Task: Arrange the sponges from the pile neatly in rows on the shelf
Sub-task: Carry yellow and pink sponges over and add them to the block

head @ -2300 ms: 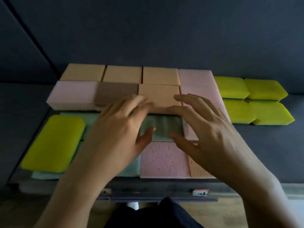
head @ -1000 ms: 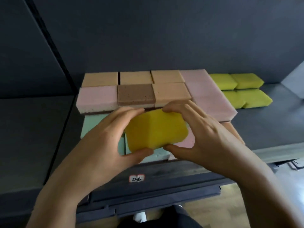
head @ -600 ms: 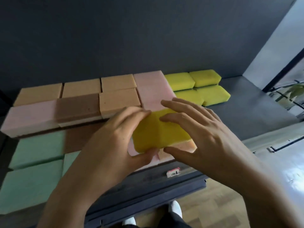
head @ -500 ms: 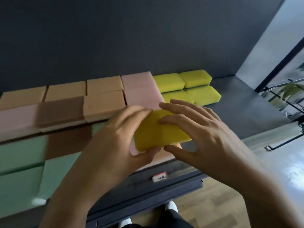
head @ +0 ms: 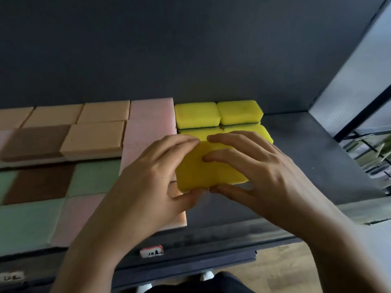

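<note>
left hand [head: 146, 187] | right hand [head: 262, 174] | both sets of fingers [head: 224, 158] pinching yellow sponge [head: 203, 172]

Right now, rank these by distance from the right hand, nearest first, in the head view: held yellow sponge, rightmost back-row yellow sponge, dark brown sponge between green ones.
1. Held yellow sponge: gripped by the right hand.
2. Rightmost back-row yellow sponge: just behind, slightly right.
3. Dark brown sponge: far left.
</note>
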Available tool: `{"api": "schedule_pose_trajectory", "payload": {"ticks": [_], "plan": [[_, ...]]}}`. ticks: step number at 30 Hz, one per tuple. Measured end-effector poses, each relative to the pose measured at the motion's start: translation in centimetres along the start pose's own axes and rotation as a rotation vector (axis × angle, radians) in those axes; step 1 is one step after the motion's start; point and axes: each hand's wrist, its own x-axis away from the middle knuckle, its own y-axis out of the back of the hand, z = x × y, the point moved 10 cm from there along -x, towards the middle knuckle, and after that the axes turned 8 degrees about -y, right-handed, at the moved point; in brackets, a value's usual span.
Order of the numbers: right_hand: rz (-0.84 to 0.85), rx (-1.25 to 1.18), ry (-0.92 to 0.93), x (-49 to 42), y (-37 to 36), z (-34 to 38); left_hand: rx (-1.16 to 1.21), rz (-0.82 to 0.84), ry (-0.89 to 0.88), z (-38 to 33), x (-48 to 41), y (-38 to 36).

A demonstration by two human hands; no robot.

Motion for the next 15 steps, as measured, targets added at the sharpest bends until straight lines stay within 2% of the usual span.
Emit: {"api": "schedule_pose_trajectory", "payload": {"ticks": [4, 9, 15], "plan": [[-0.017, 0.004, 0.024, -1.4, -0.8, -1.3, -0.018, -0.026, 0.098, 1.6, 0.1, 0.7], [-0.014, -0.038, -0.05, -3.2, -1.9, -4.2, -0.132, -0.046, 0.162, 3.6, -0.2, 2.1], [0.024, -0.086, -0.106, -5.1, -4.0, -6.4, -0.283, 0.056, 0.203, 5.7, -1.3, 0.9]]}}
